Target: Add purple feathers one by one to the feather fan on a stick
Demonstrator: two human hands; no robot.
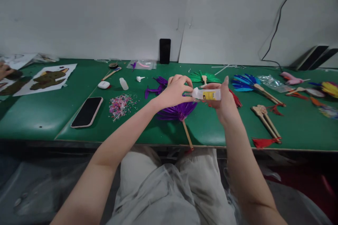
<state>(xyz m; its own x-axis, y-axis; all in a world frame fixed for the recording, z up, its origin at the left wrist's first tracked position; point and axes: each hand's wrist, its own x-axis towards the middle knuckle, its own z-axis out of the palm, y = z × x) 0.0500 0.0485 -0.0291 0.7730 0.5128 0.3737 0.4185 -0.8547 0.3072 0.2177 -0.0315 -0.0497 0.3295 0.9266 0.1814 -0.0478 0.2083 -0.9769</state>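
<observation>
On the head view, I have the right hand gripping a clear bottle with a yellow label, held tipped sideways above the counter. The left hand has its fingers curled at the white nozzle; I cannot tell whether that grip is closed on it. Below them I see a purple fan lying on the counter, its wooden handle reaching the front edge. Colourful confetti lies to the left, beside a phone.
</observation>
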